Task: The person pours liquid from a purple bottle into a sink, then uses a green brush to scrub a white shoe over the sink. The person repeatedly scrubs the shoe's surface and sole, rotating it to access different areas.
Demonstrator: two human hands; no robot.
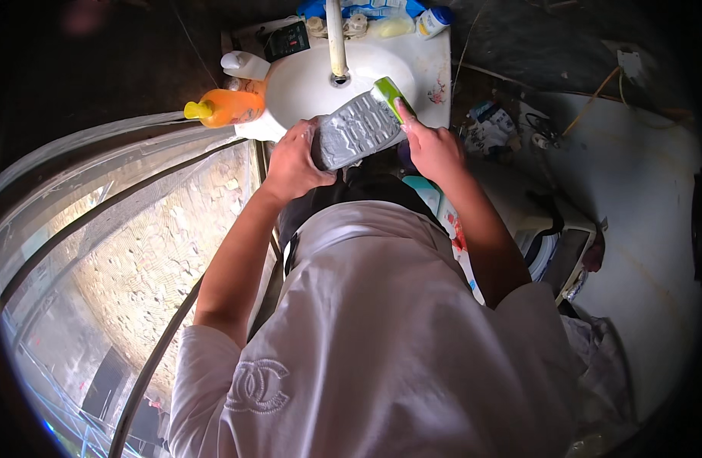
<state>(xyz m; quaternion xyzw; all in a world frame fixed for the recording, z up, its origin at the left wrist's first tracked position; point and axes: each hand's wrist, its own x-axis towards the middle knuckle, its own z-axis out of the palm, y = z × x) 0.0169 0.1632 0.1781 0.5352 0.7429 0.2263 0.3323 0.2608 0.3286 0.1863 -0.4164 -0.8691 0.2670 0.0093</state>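
Observation:
My left hand grips one end of a grey ridged shoe or slipper sole, which is turned upward over the front of a white washbasin. White suds lie in its grooves. In my right hand is a scrubbing brush with a bright green back. Its bristle side rests against the far right end of the sole, with foam along the contact. One finger stretches along the green back. The bristles themselves are mostly hidden by foam.
Above the basin stands a pale faucet. An orange pump bottle and a white bottle line its left rim. A blue-capped bottle sits at the back right. A window flanks my left; an appliance, perhaps a washing machine, is at right.

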